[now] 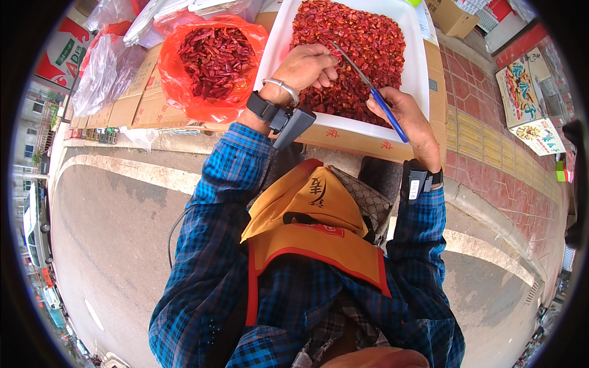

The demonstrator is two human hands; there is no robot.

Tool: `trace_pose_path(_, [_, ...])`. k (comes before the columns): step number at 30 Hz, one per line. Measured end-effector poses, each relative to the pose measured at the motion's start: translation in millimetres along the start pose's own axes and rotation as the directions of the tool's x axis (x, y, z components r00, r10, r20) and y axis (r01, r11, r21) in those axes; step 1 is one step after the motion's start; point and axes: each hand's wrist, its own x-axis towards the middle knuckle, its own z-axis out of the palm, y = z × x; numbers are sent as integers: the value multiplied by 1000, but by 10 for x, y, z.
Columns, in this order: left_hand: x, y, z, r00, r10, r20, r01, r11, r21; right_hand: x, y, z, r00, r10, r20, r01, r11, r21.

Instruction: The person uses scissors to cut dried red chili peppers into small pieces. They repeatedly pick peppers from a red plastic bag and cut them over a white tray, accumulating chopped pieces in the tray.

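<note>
A white plastic tray (421, 73) holds a thick layer of cut dried red chili pieces (349, 27). My right hand (407, 112) grips a blue-handled cutting tool (389, 115), seemingly scissors seen edge-on. Its slim metal blade (352, 64) points up and left over the chili pieces. Close to the blade tip, my left hand (306, 69) hovers over the tray with curled fingers. Whether a chili is pinched in them is hidden among the red behind. To the left, an open red plastic bag (168, 76) contains whole dried red chilies (216, 60).
Flattened cardboard (156, 106) covers the stand under bag and tray. Clear plastic bags (108, 69) hang at its left end. A yellow apron (303, 198) and a patterned bag (368, 198) are before my body. Printed boxes (522, 92) stand on the red-paved sidewalk at right.
</note>
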Motion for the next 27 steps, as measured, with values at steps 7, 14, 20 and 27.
trace_pose_path(7, [26,34,8,996,-27,87,24,999,35,-1,10,-9,1000,-16,-4,16,1000,-20])
trace_pose_path(14, [68,-5,20,998,3,69,-2,1000,-4,-12,-5,5,997,43,-58,-35,991,130])
trace_pose_path(20, [87,-16,40,998,1,60,-1,1000,-5,-27,-48,14,992,93,-85,-79,985,156])
trace_pose_path(27, [121,-28,17,999,-27,25,28,1000,-6,0,-15,18,994,73,-86,-58,986,159])
